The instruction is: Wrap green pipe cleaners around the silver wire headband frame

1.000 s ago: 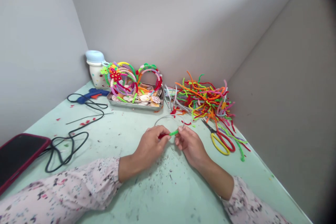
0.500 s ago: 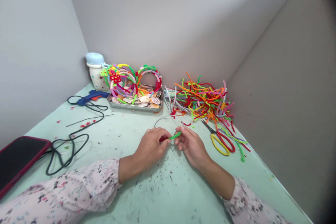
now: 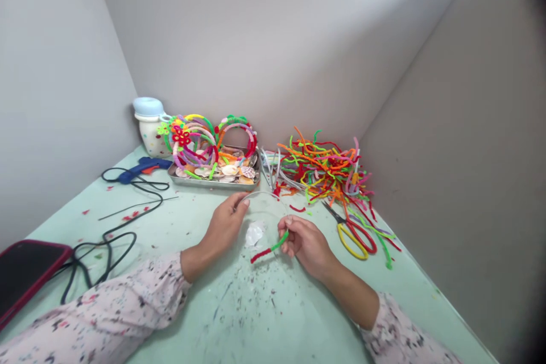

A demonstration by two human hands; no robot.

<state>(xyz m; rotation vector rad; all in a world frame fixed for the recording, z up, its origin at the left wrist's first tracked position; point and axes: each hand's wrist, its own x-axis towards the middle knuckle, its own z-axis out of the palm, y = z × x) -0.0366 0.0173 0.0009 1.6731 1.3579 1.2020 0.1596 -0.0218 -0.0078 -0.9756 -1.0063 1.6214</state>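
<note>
A thin, bare headband hoop (image 3: 262,193) arches between my two hands. My left hand (image 3: 220,222) is closed on its left side, with thumb and fingers pinched together. My right hand (image 3: 305,242) pinches the hoop's right side. From below the right fingers a fuzzy pipe cleaner section (image 3: 269,251), green then red, sticks out toward the lower left; it appears to cover that end of the hoop, though the fingers hide the join. Between the hands, a whitish shell-like piece (image 3: 255,234) lies on the table.
Yellow-and-red-handled scissors (image 3: 354,233) lie right, before a pile of pipe cleaners (image 3: 324,165). A metal tray (image 3: 213,183) bears shells and several wrapped headbands (image 3: 194,139). Left are a blue glue gun (image 3: 143,168), black cord (image 3: 106,242), phone (image 3: 32,273) and white cup (image 3: 152,133).
My left hand has let go of the red part and moved up and left to the bare hoop. The red and green end now shows, and the whitish piece is uncovered.
</note>
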